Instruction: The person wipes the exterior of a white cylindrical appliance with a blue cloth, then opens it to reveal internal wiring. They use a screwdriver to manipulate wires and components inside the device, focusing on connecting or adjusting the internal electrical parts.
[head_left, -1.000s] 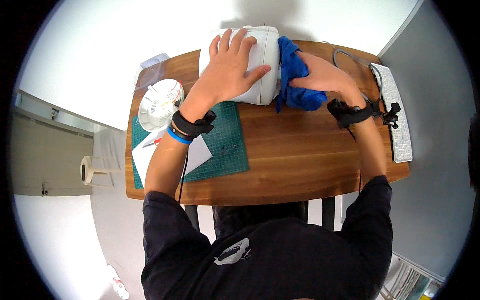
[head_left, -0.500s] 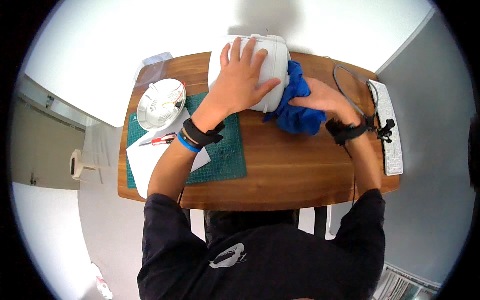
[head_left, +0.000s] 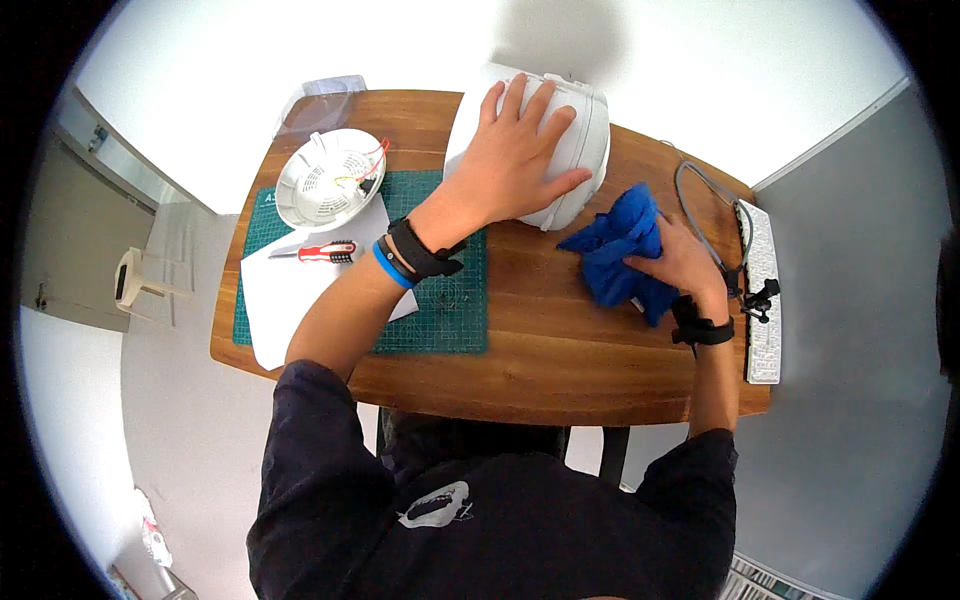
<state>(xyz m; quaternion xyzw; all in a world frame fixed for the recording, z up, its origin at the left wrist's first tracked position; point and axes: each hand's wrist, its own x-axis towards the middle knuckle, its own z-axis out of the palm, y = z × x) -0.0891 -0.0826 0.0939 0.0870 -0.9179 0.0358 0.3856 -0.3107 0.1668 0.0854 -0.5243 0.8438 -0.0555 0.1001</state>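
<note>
My left hand [head_left: 518, 160] lies spread on top of a rounded white plastic housing [head_left: 583, 150] at the back middle of the table. To the right of the housing and apart from it, my right hand [head_left: 684, 262] grips a crumpled blue cloth [head_left: 620, 250], fingers partly hidden behind the folds. A small white patch shows at the cloth's lower edge. The housing's far side and underside cannot be seen.
On the left, a white vented cover [head_left: 318, 205] with wires rests partly on a green cutting mat [head_left: 440, 310]. A red-handled screwdriver [head_left: 328, 251] lies on white paper [head_left: 285, 310]. A clear plastic tray [head_left: 322, 103] sits behind; a white keyboard [head_left: 764, 340] and grey cable [head_left: 688, 205] are right.
My right hand has drawn the blue cloth away from the housing, toward me and rightward. My left hand stays on the housing, which looks slightly turned. The whole view has shifted a little.
</note>
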